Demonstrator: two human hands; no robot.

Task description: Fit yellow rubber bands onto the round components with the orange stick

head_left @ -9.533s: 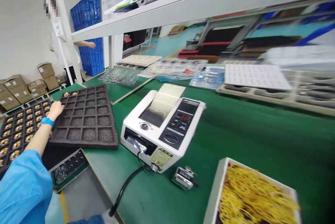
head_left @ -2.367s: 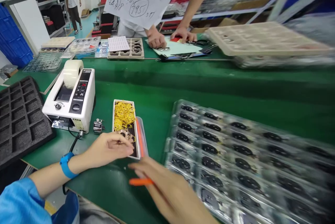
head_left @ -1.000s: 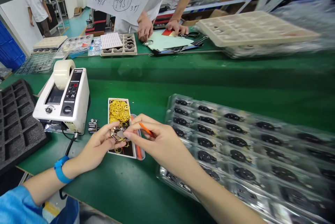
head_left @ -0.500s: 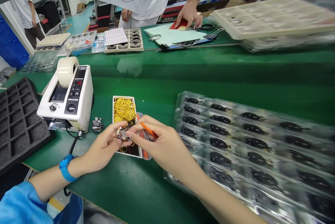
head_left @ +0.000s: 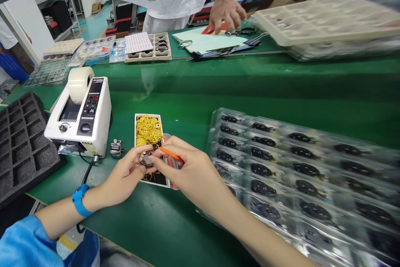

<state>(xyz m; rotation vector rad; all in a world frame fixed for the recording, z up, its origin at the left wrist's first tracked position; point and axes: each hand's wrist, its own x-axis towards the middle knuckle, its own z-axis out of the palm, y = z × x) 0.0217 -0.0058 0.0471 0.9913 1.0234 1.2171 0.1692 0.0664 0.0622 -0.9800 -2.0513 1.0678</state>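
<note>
Gripped by the left hand (head_left: 123,177), a small round part (head_left: 146,158) hung over the white box (head_left: 135,133), its rim partly hidden, its facing unclear. Closed around an orange stick (head_left: 171,154), the right hand (head_left: 195,171) hid the stick's lower end; its long axis slanted from upper left to lower right.

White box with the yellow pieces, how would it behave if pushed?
The white box would likely slide on the flat green table; its low sides make tipping unlikely. A hard shove might spill the loosely heaped yellow pieces.
</note>
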